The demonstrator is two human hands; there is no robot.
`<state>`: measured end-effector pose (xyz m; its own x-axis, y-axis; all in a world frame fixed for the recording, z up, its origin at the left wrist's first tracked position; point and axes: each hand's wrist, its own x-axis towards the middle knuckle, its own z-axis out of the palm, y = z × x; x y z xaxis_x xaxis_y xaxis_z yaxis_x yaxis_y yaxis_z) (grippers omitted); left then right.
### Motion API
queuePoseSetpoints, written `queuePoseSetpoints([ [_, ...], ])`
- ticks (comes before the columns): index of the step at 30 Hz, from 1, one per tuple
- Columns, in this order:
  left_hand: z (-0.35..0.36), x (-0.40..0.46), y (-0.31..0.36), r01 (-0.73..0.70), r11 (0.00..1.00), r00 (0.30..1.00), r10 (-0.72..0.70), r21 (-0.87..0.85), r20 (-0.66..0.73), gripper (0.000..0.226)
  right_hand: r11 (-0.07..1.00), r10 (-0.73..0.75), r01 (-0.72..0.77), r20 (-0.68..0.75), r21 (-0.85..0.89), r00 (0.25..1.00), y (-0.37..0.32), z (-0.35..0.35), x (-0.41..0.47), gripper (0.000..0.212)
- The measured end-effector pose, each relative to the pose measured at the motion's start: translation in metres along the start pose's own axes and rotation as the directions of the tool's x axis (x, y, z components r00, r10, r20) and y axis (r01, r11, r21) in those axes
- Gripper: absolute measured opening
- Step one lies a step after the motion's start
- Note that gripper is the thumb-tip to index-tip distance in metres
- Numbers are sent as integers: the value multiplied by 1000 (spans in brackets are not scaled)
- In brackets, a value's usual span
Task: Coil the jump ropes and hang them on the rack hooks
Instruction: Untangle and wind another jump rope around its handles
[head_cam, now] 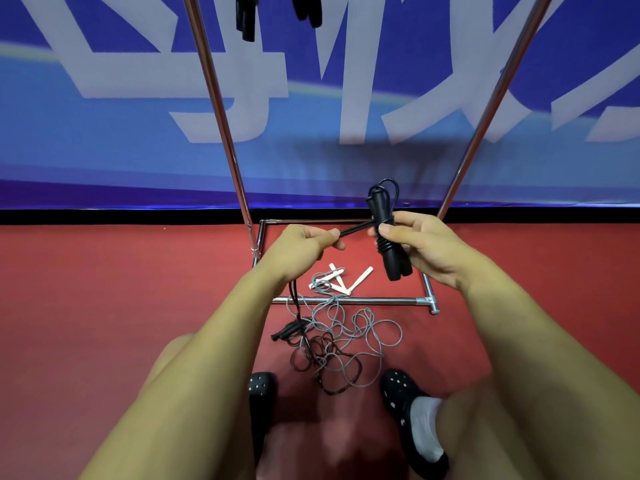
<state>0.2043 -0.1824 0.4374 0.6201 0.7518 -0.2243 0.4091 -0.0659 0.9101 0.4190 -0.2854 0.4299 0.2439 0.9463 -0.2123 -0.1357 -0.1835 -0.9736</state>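
**Black rope half wound, grey rope loose on the floor**

Your right hand grips the pair of black handles of the black jump rope, thumb and fingers curled round them about midway along their length. The handles lie side by side with their long axis close to upright, tilted slightly: the butt ends point down toward the floor, the cord ends point up and away from you, where a small loop of cord rises above them. A few turns of cord wrap the handles just below your thumb.

Your left hand pinches the black cord between thumb and curled fingers. From that pinch the cord runs taut, rising rightward to the handles; its other part drops below your left wrist to the floor.

On the red floor between your shoes lies a tangle of grey cord mixed with dark cord, beside another black handle. White handles lie just beyond the rack's chrome base bar. The rack's two uprights rise and splay out against the blue banner. Black handles hang at the top edge.
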Motion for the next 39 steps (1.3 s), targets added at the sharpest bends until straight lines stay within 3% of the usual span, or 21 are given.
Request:
queuePoseSetpoints([
  [5, 7, 4, -2, -91, 983, 991, 105, 156, -81, 39, 999, 20, -22, -59, -37, 998, -1, 5, 1, 25],
  [12, 13, -5, 7, -153, 975, 986, 162, 164, -41, 52, 970, 123, -154, -166, -190, 979, 4, 11, 4, 22],
  [17, 13, -4, 11, -168, 975, 984, 175, 143, -37, 62, 986, 164, -165, -34, -18, 986, 7, 23, 5, 16],
  [20, 13, -1, 9, -156, 977, 985, 165, 143, -51, 70, 986, 163, -164, 47, 11, 986, 6, 26, 3, 28],
  [26, 12, -3, 10, -133, 986, 990, 137, 105, -33, 67, 995, 84, -84, -11, -47, 996, 11, 24, 9, 31],
  [30, 10, 0, 6, -8, 988, 1000, 10, 153, -9, 73, 981, 188, -188, 8, 49, 982, 9, 28, 10, 47],
  [34, 8, 5, 1, 84, 995, 996, -85, 62, 15, 51, 949, 250, -257, 58, 182, 966, 8, 27, 9, 48],
  [36, 6, 5, -3, 95, 993, 995, -97, 69, 29, 34, 947, 251, -255, 46, 197, 967, 11, 29, 10, 36],
  [39, 6, 4, -6, 64, 993, 998, -66, 97, 23, 28, 962, 225, -226, 25, 155, 974, 15, 33, 10, 22],
])
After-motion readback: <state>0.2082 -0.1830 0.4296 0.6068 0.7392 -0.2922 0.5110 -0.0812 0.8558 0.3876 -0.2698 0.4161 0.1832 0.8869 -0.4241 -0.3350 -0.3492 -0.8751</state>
